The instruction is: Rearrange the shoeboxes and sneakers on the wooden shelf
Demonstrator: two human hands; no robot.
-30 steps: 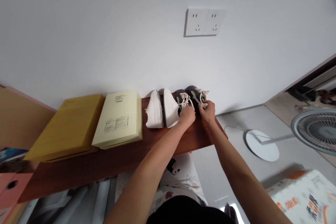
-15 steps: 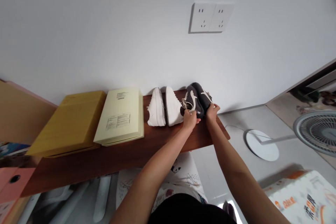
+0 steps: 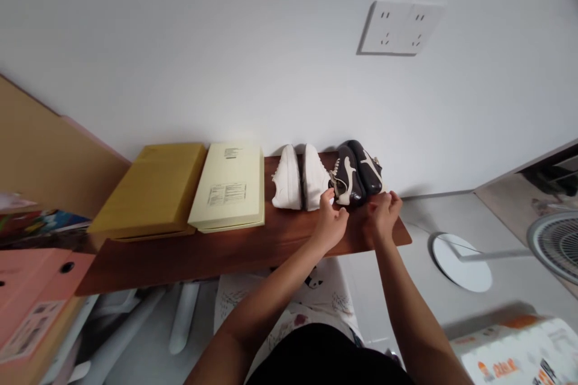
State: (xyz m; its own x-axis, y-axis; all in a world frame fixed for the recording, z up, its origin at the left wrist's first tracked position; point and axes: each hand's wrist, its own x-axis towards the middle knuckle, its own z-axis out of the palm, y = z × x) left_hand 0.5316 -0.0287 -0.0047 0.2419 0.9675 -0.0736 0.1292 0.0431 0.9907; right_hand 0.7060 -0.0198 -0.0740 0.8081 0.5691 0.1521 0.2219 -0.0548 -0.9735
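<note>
A pair of dark brown sneakers with cream stripes stands on the wooden shelf board [image 3: 289, 231] near its right end. The left one of the pair [image 3: 349, 177] shows laces on its side; the right one [image 3: 368, 168] leans close against it. My left hand [image 3: 332, 219] is just in front of the left dark sneaker, thumb and finger apart, holding nothing. By the heel of the right dark sneaker is my right hand [image 3: 383, 213], slightly blurred, its fingers apart and off the shoe. To the left are two white sneakers, one [image 3: 287, 180] beside the other [image 3: 315, 177].
A cream box [image 3: 230, 186] and a mustard-yellow box [image 3: 151, 189] lie on the board's left part. Pink file boxes [image 3: 38, 301] stand at the lower left. On the right floor are a fan's round white base [image 3: 463, 264] and a printed white package [image 3: 519, 349]. Wall sockets [image 3: 401, 28] are above.
Both hands have let go of the dark sneakers and drawn back slightly toward me. The dark pair now stands side by side on the board. The camera view has shifted left.
</note>
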